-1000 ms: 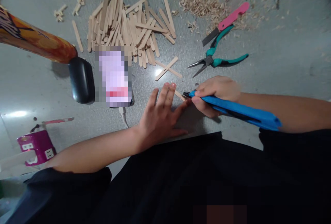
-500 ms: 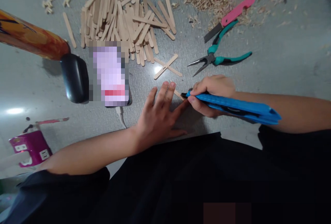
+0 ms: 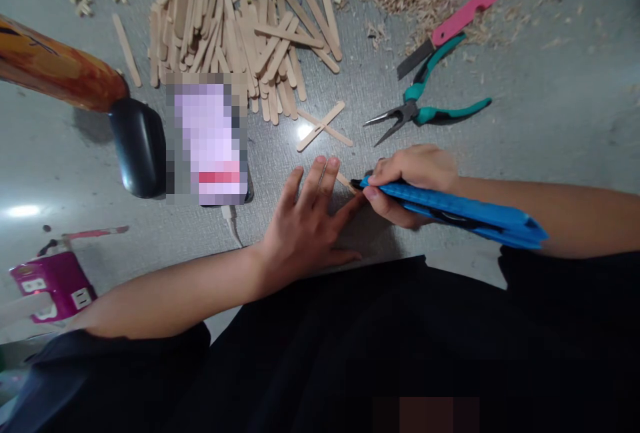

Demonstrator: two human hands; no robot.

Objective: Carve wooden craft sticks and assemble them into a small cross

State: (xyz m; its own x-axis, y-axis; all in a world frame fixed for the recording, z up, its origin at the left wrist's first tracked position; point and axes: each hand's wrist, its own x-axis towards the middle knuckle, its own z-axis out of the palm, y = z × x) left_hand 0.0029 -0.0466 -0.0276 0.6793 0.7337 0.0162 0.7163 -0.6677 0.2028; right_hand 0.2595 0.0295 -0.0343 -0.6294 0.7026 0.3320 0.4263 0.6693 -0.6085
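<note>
The right hand [image 3: 420, 167] is gripping a blue utility knife [image 3: 465, 207], its tip meeting a craft stick [image 3: 343, 179] that the splayed left hand [image 3: 306, 233] is pinning short of the bench's [image 3: 555, 126] near edge, while spread long-nose pliers [image 3: 411, 111] are narrowing the room beyond.

The person wears a dark, near-black shirt [image 3: 325, 353] whose left sleeve [image 3: 100, 369] takes on a navy tint toward its outer edge. This sleeve and the right sleeve [image 3: 565, 279] are short and loose, baring both forearms, and the left hand [image 3: 305, 226] and right hand [image 3: 413, 176] are bare too. A dark red patch [image 3: 425, 414] low on the front is blurred into blocks.
</note>
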